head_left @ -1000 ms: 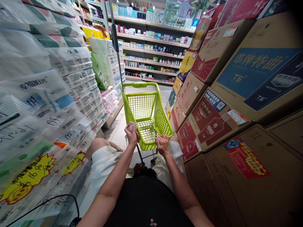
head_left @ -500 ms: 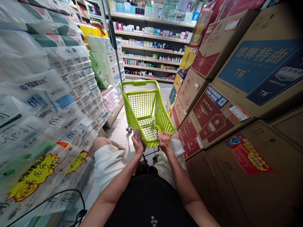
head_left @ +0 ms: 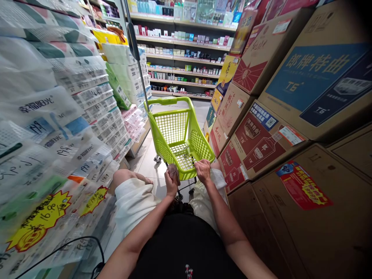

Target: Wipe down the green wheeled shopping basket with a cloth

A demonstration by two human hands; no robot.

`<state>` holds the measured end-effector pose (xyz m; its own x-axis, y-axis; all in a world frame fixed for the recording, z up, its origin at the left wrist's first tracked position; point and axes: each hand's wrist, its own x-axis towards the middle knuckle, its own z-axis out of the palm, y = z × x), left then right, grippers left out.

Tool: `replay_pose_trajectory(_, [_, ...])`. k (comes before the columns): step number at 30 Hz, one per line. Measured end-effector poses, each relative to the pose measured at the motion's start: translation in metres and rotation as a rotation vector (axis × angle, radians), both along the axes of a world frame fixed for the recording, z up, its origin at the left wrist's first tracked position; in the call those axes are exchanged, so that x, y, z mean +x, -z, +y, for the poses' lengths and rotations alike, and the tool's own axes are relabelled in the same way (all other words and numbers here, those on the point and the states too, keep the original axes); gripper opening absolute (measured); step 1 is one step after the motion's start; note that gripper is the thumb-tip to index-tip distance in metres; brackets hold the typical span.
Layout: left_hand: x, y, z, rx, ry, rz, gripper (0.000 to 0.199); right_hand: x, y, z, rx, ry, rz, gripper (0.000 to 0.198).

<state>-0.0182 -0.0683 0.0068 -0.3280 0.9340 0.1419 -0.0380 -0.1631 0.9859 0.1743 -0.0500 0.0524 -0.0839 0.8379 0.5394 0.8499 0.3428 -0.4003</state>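
Observation:
A lime-green shopping basket cart (head_left: 159,142) stands between my knees, with a lattice basket and small wheels. My right hand (head_left: 203,171) is closed on its near rim, towards the right corner. By the near left corner, my left hand (head_left: 171,185) is closed around a crumpled grey-brown cloth (head_left: 173,171). Whether that hand also touches the basket, I cannot tell. A thin pole with a dark grip (head_left: 133,40) rises from the far left corner of the cart.
Wrapped tissue packs (head_left: 84,120) with price signs are stacked close on my left. Cardboard cartons (head_left: 316,77) tower on my right. Shelves of small boxed goods (head_left: 186,50) cross the far end of the tiled aisle. A black cable (head_left: 87,238) hangs at lower left.
My left hand has shifted slightly down and turned, showing more of the cloth. My right hand stays on the rim. The view has moved a little.

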Motion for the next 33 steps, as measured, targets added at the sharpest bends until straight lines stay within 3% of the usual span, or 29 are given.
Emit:
replay_pose_trajectory(3, [-0.004, 0.013, -0.006, 0.164, -0.018, 0.155, 0.033, 0.001, -0.001, 0.0, 0.007, 0.001, -0.021, 0.048])
replay_pose_trajectory(8, [-0.009, 0.037, -0.012, 0.284, 0.202, 0.396, 0.027, 0.003, -0.001, 0.002, 0.054, 0.008, -0.004, 0.049])
replay_pose_trajectory(10, [-0.008, 0.04, -0.013, 0.324, 0.216, 0.444, 0.026, 0.004, 0.0, 0.002, 0.062, 0.003, 0.017, 0.048])
replay_pose_trajectory(14, [0.0, 0.024, -0.007, 0.524, 0.073, 0.564, 0.022, 0.003, 0.0, 0.002, 0.063, 0.003, -0.003, 0.046])
replay_pose_trajectory(17, [0.0, 0.002, 0.004, 0.599, 0.065, 0.647, 0.02, 0.0, 0.0, 0.002, 0.061, 0.007, -0.018, 0.047])
replay_pose_trajectory(23, [-0.009, -0.033, 0.025, 0.341, -0.086, 0.627, 0.017, -0.005, 0.003, 0.007, 0.086, 0.01, 0.03, 0.048])
replay_pose_trajectory(27, [-0.012, -0.05, 0.037, 0.324, 0.102, 0.73, 0.023, 0.0, 0.007, 0.012, 0.098, -0.003, 0.01, 0.048])
replay_pose_trajectory(29, [-0.018, -0.06, 0.057, 0.269, 0.122, 0.729, 0.024, 0.002, 0.008, 0.014, 0.108, -0.019, 0.018, 0.048])
replay_pose_trajectory(33, [-0.033, -0.087, 0.111, 0.069, -0.056, 0.604, 0.023, 0.003, 0.009, 0.018, 0.123, -0.036, 0.043, 0.05])
